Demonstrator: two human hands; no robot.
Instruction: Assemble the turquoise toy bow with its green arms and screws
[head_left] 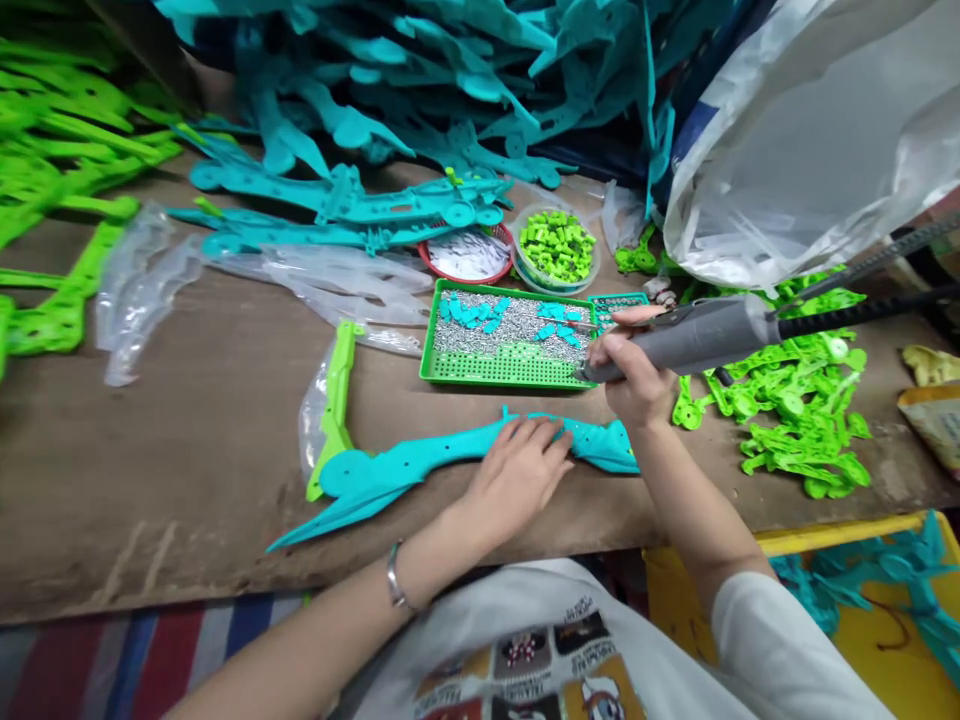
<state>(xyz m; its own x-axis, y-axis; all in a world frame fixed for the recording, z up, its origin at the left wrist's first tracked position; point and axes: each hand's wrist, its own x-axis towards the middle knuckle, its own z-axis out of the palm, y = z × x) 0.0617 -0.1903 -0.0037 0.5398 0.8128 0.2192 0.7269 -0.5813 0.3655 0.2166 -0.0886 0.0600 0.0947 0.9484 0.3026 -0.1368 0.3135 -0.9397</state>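
Observation:
My left hand (519, 472) lies palm down across a long turquoise plastic part (427, 455), its fingers stretched out over the top. A bright green plastic arm (339, 400) touches this part near its left end. In my right hand (637, 378) is a grey electric screwdriver (697, 335), gripped around its body and pointing left. Its tip is over the right end of a green perforated tray (510, 367). Many small silver screws (501, 330) and several small turquoise pieces (474, 312) lie in that tray.
Behind the tray stand a red basket (491, 277) and a clear tub of small green pieces (556, 248). Turquoise parts (360, 200) are heaped at the back. Green parts pile up at left (67, 150) and right (802, 400). A yellow crate (675, 590) is at lower right.

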